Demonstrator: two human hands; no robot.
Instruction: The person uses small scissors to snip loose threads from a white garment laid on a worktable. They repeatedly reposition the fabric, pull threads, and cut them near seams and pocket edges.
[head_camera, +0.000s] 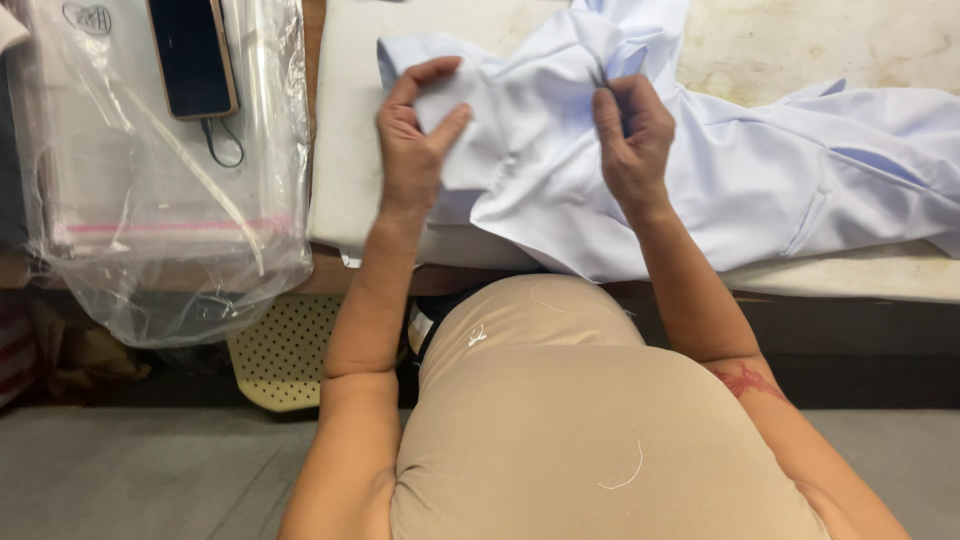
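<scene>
— Where was the shirt?

— The pale blue shirt (740, 170) lay crumpled on the white table (345, 150), spreading from the middle out to the right edge of the view, with one fold hanging over the near edge above the person's lap.

— And the hands?

— Both were on it. The left hand (415, 140) had its grip closed on a fold at the shirt's left end, thumb and forefinger pinching the cloth. The right hand (630, 135) was curled tight, its fingers pinched on a bunched part near the middle; something thin and dark showed between the fingertips, but I could not tell what it was.

— Any packages about?

— To the left, a heap of clear plastic bags (160, 200) sat on a lower surface beside the table, rumpled and glossy, spilling down over the near edge. A thin pink strip ran across them toward the near side. At the far left corner a small oval mark was printed on the plastic.

— Anything on top of them?

— A dark phone (190, 55) in a tan case lay on the bags at the far side, with a black cord (222, 145) looping just near of it.

— And below?

— A cream perforated panel (285, 350) stood under the table, near the person's left arm, above the grey floor (130, 470).
</scene>
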